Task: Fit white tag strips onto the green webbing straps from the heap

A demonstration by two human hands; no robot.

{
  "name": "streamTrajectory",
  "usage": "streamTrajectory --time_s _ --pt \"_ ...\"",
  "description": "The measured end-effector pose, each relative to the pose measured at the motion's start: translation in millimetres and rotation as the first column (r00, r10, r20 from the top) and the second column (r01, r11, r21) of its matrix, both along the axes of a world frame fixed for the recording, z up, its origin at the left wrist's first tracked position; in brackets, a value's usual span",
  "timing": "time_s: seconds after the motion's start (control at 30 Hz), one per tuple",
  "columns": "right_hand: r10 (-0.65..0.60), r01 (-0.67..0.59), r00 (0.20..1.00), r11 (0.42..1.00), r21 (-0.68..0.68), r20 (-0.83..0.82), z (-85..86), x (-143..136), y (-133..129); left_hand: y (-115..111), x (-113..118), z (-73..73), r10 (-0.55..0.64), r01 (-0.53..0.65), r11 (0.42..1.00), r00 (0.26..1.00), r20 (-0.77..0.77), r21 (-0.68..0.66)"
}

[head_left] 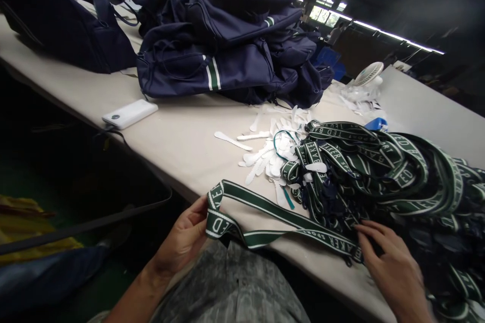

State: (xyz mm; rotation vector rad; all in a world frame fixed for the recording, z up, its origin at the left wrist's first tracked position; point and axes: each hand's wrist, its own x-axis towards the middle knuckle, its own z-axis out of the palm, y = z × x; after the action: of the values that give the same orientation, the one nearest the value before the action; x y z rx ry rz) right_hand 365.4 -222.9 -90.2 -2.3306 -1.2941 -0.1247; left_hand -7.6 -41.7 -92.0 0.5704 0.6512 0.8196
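Observation:
My left hand (185,237) pinches the folded end of a dark green webbing strap (269,207) with white edges and lettering. The strap stretches in two runs across the table's front edge towards the right. At its far end my right hand (390,262) has its fingers and thumb closed around the strap, partly hiding the grip. Just beyond that hand lies a large tangled heap of matching straps (379,161), with dark fittings among them. White die-cut strips (271,154) are scattered left of the heap.
Navy bags (227,68) with green and white stripes are piled at the back of the table (182,136). A white power bank (131,113) with a cable sits near the left edge. Behind the straps are plastic wrapping (358,98) and a small white fan (369,74).

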Motion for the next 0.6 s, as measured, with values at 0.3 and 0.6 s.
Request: streamTrajectory --time_s 0.3,0.6 --pt "0.641 -0.507 0.460 0.758 0.411 -0.614 13.5 -182.7 105.8 -7.9 33.3 3.6 0.134 -0.120 0.983 0.986 -0.095 0.139" --pt "0.708 -0.551 0.446 0.700 0.455 -0.548 -11.2 -210.6 94.8 0.5 63.4 4.8 0.380 -0.357 0.924 0.898 -0.223 0.137"
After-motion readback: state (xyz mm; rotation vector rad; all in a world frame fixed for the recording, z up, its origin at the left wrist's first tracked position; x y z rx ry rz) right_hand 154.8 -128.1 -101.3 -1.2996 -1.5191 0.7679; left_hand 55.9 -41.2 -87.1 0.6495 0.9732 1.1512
